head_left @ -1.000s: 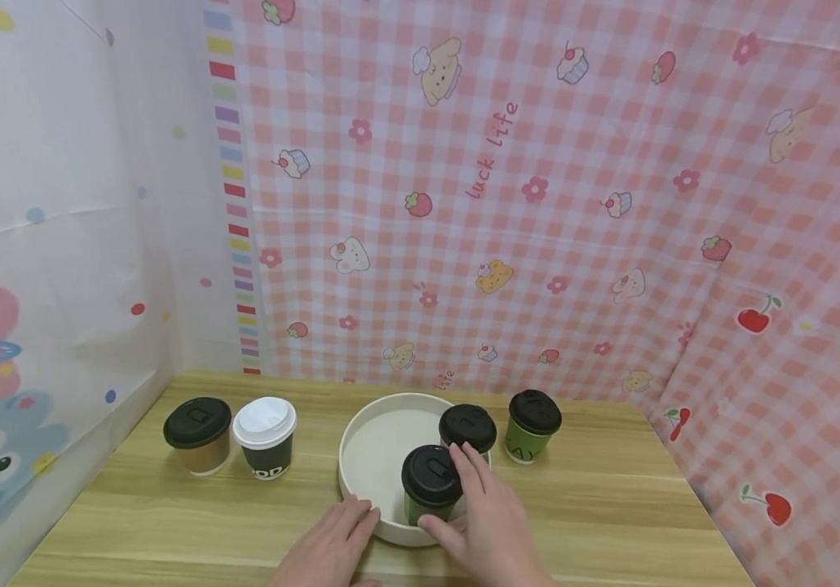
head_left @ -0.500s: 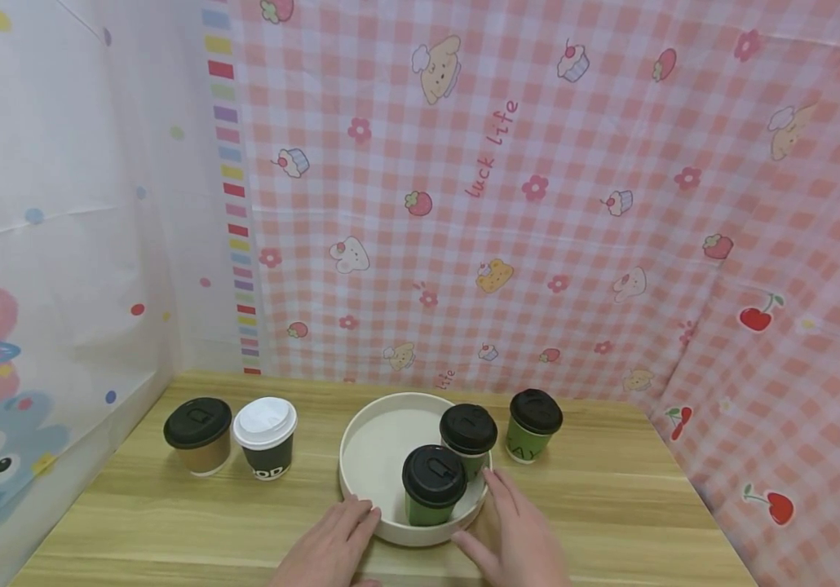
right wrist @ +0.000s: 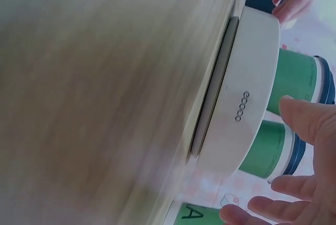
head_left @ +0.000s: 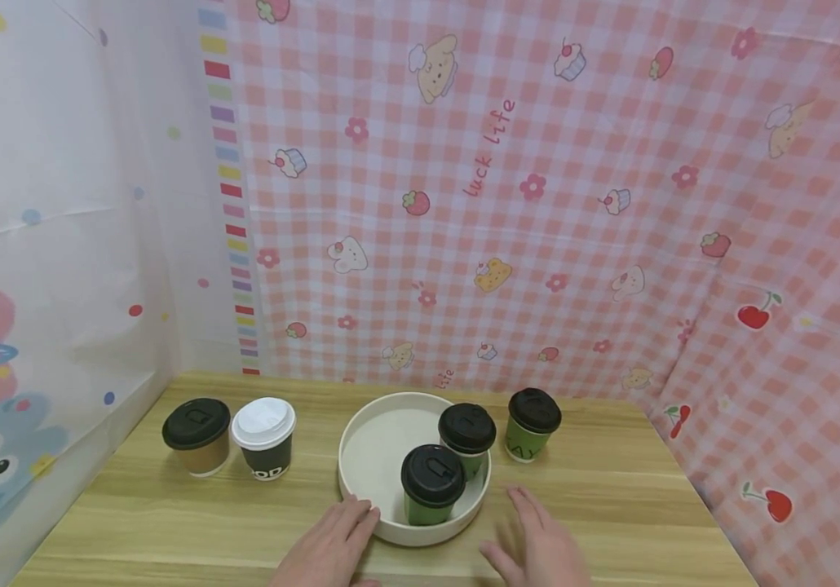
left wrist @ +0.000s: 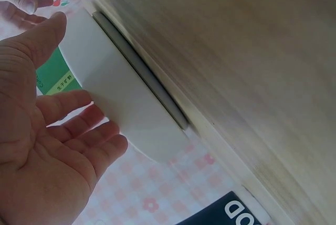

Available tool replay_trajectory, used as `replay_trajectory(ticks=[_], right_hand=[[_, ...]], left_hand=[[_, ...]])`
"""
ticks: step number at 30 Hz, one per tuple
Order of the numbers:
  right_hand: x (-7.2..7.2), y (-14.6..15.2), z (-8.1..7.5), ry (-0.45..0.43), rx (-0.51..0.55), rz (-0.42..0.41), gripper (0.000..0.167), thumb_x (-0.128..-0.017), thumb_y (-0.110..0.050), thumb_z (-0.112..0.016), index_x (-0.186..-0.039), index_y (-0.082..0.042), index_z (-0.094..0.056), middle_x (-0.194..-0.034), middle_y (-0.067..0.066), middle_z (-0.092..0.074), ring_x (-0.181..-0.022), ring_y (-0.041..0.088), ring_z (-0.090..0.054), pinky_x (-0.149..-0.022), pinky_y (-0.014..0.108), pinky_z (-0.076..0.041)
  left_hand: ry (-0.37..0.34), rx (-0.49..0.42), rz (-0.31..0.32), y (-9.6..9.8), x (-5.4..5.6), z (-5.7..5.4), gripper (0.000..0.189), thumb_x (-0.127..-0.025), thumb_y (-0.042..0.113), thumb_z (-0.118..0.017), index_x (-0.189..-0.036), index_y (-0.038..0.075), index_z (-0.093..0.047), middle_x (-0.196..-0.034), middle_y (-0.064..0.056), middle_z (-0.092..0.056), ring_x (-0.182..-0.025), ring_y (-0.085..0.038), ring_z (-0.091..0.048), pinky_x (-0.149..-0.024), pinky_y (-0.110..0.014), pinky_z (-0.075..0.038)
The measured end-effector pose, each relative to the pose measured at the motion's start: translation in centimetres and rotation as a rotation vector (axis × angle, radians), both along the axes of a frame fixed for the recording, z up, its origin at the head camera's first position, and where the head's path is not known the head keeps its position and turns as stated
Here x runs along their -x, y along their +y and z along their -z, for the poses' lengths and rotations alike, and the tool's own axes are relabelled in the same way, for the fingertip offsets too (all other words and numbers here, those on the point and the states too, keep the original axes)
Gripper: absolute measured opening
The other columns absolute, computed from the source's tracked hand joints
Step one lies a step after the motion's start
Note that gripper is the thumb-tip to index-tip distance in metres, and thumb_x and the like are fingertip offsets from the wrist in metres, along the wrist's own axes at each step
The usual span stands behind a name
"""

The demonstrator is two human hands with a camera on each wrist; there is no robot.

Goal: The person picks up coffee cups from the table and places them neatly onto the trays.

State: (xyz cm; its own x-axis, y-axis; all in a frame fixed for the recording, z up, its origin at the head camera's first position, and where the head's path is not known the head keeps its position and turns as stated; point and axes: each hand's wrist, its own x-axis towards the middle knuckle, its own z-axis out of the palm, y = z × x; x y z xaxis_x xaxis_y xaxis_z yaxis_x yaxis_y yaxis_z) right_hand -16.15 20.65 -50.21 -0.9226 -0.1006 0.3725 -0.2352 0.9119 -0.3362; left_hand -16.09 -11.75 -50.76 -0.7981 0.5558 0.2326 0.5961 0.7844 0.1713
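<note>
Key relation, as judged: R hand (head_left: 543,542) vs. outer green cup (head_left: 532,428), straight fwd of fingertips on table (head_left: 618,505), just past R side of tray (head_left: 376,461). Upright, long axis vertical. Nearest to R hand; well apart from L hand (head_left: 326,542), w/ tray in between. Prob. reachable by R hand w/o crossing tray.

R hand: fingers and thumb apart, holding nothing, just beside tray, not touching it; can't tell if touching table. L hand: fingertips touching near L rim of tray, fingers only slightly bent, thumb apart, nothing clamped.

Inside tray, R half: 2 upright cups, i.e. front green cup (head_left: 432,487) and rear green cup (head_left: 468,432); can't tell if touching. L of tray, on table: white-lidded cup (head_left: 265,436), then brown cup (head_left: 197,436).

Vs. 1.0 s ago: R hand off front green cup. Vs. 0.5 s ago: off R rim of tray, further R. Approx. unchanged: L hand, tray, all 5 cups.
</note>
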Motion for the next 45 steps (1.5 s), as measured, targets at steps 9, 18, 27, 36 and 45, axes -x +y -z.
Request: replay_trajectory(ticks=[9,18,27,36,45], right_hand=[[-0.1,1.4,-0.4,-0.006,0.009,0.031,0.078,-0.086,-0.049,-0.087,-0.146,-0.006,-0.061,-0.144,0.019,-0.067,-0.123,0.041,-0.071,-0.099,0.058,-0.061],[0.2,2.7,-1.1,-0.014,-0.002,0.071,0.079,-0.087,-0.047,-0.087,-0.147,-0.004,-0.060,-0.145,0.022,-0.066,-0.125,0.044,-0.070,-0.100,0.061,-0.060],[1.1,4.5,-2.3,-0.002,-0.016,0.074,0.081,-0.089,-0.046,-0.085,-0.149,-0.001,-0.057,-0.148,0.026,-0.063,-0.125,0.049,-0.068,-0.101,0.065,-0.058],[2.7,6.3,-3.9,0.020,-0.054,0.055,0.081,-0.092,-0.044,-0.084,-0.149,0.005,-0.054,-0.146,0.033,-0.060,-0.127,0.054,-0.064,-0.100,0.068,-0.056],[4.5,7.0,-5.2,0.052,-0.071,0.056,0.082,-0.093,-0.045,-0.082,-0.150,0.006,-0.052,-0.147,0.034,-0.059,-0.128,0.056,-0.063,-0.100,0.071,-0.055]], left_hand=[[0.157,0.030,0.011,0.2,0.1,0.8,0.077,-0.093,0.064,-0.071,-0.140,0.002,-0.065,-0.139,-0.013,-0.063,-0.134,-0.034,-0.062,-0.114,-0.052,-0.055],[0.519,0.088,0.056,0.8,0.4,2.1,0.086,-0.089,0.083,-0.060,-0.128,0.008,-0.073,-0.125,-0.005,-0.068,-0.119,-0.025,-0.067,-0.104,-0.045,-0.061],[0.480,0.118,0.085,1.7,0.0,2.0,0.081,-0.093,0.080,-0.058,-0.129,0.009,-0.073,-0.128,-0.006,-0.072,-0.121,-0.025,-0.069,-0.105,-0.043,-0.060],[0.502,0.117,0.166,3.2,0.1,2.0,0.072,-0.098,0.075,-0.054,-0.129,0.011,-0.070,-0.129,-0.006,-0.071,-0.119,-0.024,-0.069,-0.102,-0.041,-0.061],[0.505,0.164,0.201,5.5,0.0,1.5,0.065,-0.103,0.070,-0.051,-0.128,0.013,-0.068,-0.132,-0.006,-0.071,-0.119,-0.022,-0.070,-0.102,-0.038,-0.061]])
